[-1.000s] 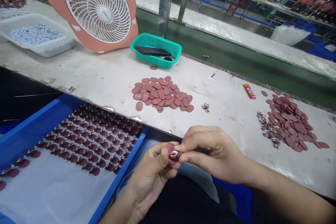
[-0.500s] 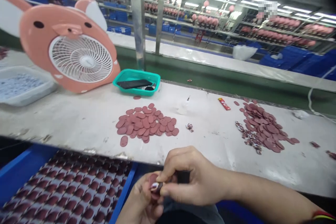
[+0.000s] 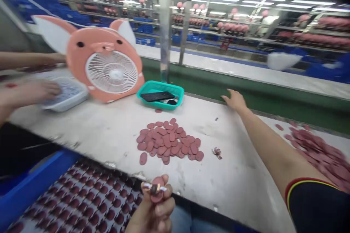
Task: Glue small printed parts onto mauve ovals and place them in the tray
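My left hand, low in the middle of the view, is closed on a reddish oval disc. Across the disc lies a small dark brown piece with light, shiny ends; its kind I cannot make out. At the far side of the table my right hand is stretched out, its fingers apart, with nothing visible in them. A pile of flat reddish oval discs lies ahead of my left hand. Right of that pile is a small clump of shiny bits.
Another person's hands are at a white tray on the left. A pink animal-shaped fan and a green basket holding a black object stand behind the pile. More discs lie right; a blue crate with rows of dark red pieces is below.
My right hand has left the disc and reached out to the table's far side. My left hand still holds the disc. The view has shifted left, and another person's hands have appeared there.
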The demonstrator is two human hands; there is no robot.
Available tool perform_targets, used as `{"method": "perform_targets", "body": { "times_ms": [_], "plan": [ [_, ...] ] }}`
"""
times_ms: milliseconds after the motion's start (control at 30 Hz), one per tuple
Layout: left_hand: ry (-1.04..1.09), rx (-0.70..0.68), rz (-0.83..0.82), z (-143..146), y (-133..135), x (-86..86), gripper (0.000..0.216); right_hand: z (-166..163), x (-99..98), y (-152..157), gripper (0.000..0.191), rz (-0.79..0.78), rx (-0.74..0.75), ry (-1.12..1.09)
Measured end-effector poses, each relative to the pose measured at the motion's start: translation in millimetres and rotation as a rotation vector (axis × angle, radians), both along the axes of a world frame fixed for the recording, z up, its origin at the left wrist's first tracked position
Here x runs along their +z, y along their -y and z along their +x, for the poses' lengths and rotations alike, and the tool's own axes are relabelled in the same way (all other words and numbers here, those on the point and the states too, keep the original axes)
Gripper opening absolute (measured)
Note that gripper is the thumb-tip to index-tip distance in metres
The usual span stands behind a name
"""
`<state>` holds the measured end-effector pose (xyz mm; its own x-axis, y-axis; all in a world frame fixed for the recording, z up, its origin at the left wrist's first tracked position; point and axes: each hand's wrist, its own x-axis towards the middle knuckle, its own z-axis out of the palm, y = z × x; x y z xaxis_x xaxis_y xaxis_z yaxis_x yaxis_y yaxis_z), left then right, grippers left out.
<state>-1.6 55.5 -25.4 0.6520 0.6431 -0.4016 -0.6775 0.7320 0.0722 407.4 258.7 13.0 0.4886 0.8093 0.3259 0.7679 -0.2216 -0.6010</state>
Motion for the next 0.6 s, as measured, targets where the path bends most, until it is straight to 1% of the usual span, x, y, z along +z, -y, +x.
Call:
{"method": "perform_targets", "body": {
  "times_ms": [100,167,233,300,367,433,500,600],
  "plan": [
    [0.067,0.04,-0.056,0.6,2.2,2.0,0.033,19.6,-17.2,-19.4,0.027,-0.172,-0.027,0.011],
    [0.097,0.066,-0.085,-0.4,4.4,1.3,0.033,31.4,-23.2,-24.5,0.023,-0.249,-0.045,0.028],
    [0.111,0.084,-0.11,-1.9,7.8,-1.7,0.032,39.7,-24.9,-23.3,0.021,-0.291,-0.074,0.054],
    [0.12,0.106,-0.113,-3.6,12.2,-6.4,0.031,41.8,-22.6,-13.6,0.023,-0.32,-0.107,0.082],
    [0.11,0.131,-0.088,-5.1,16.8,-10.8,0.032,36.6,-17.4,6.5,0.026,-0.357,-0.112,0.101],
    [0.064,0.142,-0.037,-6.7,21.0,-12.9,0.034,25.2,-11.3,35.7,0.027,-0.395,-0.067,0.103],
    [-0.022,0.14,0.041,-8.7,25.1,-12.0,0.036,10.4,-6.8,69.7,0.027,-0.42,0.02,0.092],
    [-0.138,0.141,0.192,-12.7,32.0,-8.6,0.038,-14.0,-4.4,119.8,0.018,-0.426,0.156,0.085]
  ]
}}
